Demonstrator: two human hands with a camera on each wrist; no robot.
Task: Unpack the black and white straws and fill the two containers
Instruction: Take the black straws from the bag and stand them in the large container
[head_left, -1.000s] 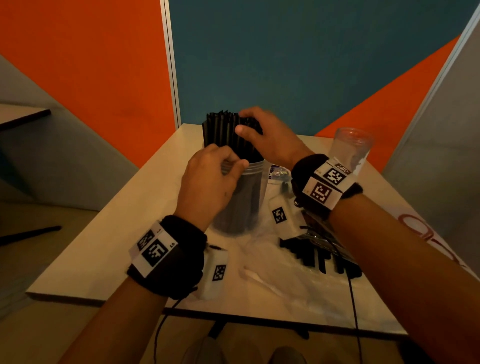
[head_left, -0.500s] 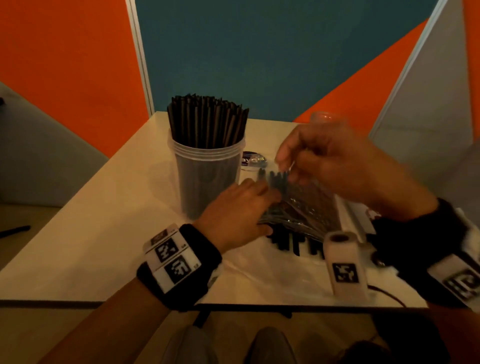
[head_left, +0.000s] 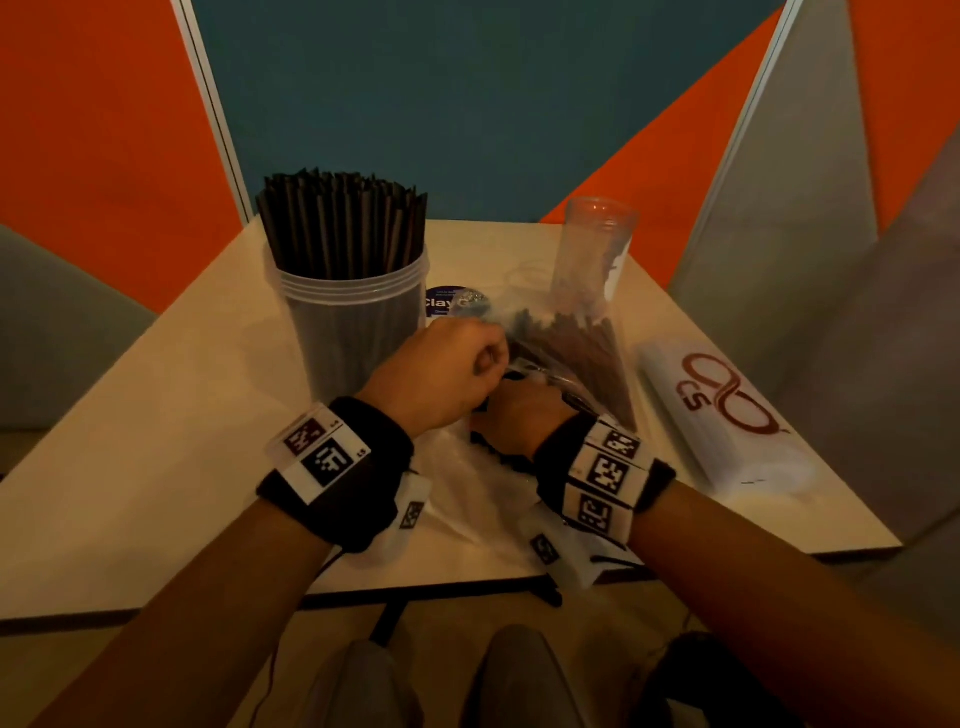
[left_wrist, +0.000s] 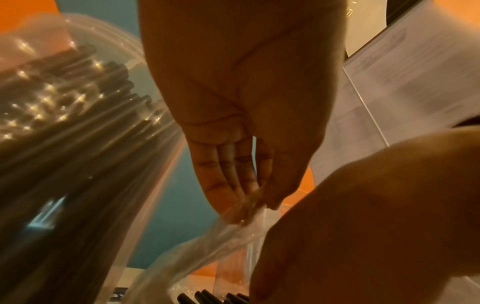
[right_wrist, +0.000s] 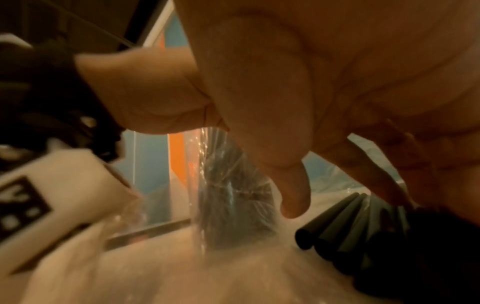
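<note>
A clear tub (head_left: 347, 322) at the table's left is packed with upright black straws (head_left: 340, 223). The second container (head_left: 597, 244), a tall clear tube, stands at the back right with nothing in it. Between them lies a clear plastic bag (head_left: 582, 348) of black straws. My left hand (head_left: 457, 371) pinches the bag's film (left_wrist: 249, 216) between fingers and thumb. My right hand (head_left: 522, 410) lies just below it, half hidden, its fingers (right_wrist: 384, 164) curled over the bagged straws' near ends (right_wrist: 335, 224). A sealed pack of white straws (head_left: 722, 415) lies at the right.
A small round blue-labelled lid (head_left: 449, 304) sits behind the bag. Loose clear plastic (head_left: 467, 493) is spread on the table (head_left: 156, 441) under my wrists. Orange and teal partition walls close in the back and sides. The table's near edge is just below my wrists.
Both hands left the filled tub and came down to the bag. The right hand dropped from above the bag to its near end; the left now pinches the film.
</note>
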